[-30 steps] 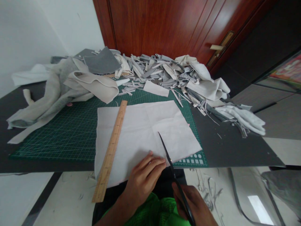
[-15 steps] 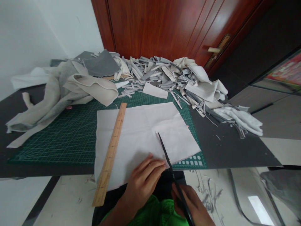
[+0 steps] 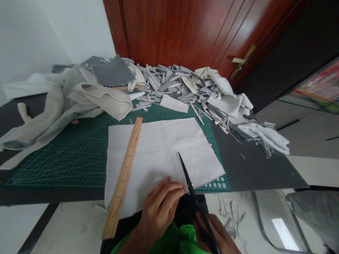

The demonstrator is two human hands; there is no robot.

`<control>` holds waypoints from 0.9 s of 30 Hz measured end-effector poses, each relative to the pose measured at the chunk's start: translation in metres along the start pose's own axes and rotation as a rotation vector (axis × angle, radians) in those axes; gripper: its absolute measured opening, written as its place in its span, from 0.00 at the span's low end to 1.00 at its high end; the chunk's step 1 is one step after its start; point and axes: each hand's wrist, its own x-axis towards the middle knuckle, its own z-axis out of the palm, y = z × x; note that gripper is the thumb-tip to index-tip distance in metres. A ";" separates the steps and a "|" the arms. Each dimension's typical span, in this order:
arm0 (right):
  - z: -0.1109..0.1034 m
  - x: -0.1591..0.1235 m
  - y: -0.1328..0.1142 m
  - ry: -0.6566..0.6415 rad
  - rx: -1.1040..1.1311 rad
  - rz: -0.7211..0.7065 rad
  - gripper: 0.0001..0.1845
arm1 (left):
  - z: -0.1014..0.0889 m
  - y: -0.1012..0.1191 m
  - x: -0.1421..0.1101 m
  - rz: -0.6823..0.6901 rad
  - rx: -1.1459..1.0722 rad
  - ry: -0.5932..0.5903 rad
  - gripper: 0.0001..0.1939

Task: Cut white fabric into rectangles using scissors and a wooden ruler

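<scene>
A square of pale grey cloth (image 3: 159, 155) lies on a green cutting mat (image 3: 66, 155), its near edge hanging over the table's front. My left hand (image 3: 160, 208) rests on the cloth's near edge, fingers curled and pressing it down. My right hand (image 3: 214, 234), low in the picture, is closed on black scissors (image 3: 189, 185) whose blades point away from me into the cloth, just right of my left fingers. A wooden ruler (image 3: 124, 174) lies along the cloth's left side.
A heap of grey and white cloth strips and offcuts (image 3: 190, 86) fills the back of the dark table (image 3: 254, 165). Larger beige cloth pieces (image 3: 79, 100) lie at the left. A red-brown wooden door (image 3: 185, 31) stands behind. Strips litter the floor at lower right.
The view has shifted a little. The scissors and both hands stay at nearly the same spot on the cloth's near edge.
</scene>
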 end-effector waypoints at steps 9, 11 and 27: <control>0.016 0.021 0.001 0.056 0.078 0.039 0.43 | -0.001 0.001 -0.003 0.016 -0.029 -0.010 0.10; 0.014 0.027 0.005 0.056 0.026 0.005 0.43 | 0.000 0.001 -0.004 0.010 -0.038 -0.015 0.10; 0.000 0.031 0.001 -0.019 -0.066 -0.084 0.41 | 0.000 -0.001 -0.006 0.024 -0.046 -0.008 0.10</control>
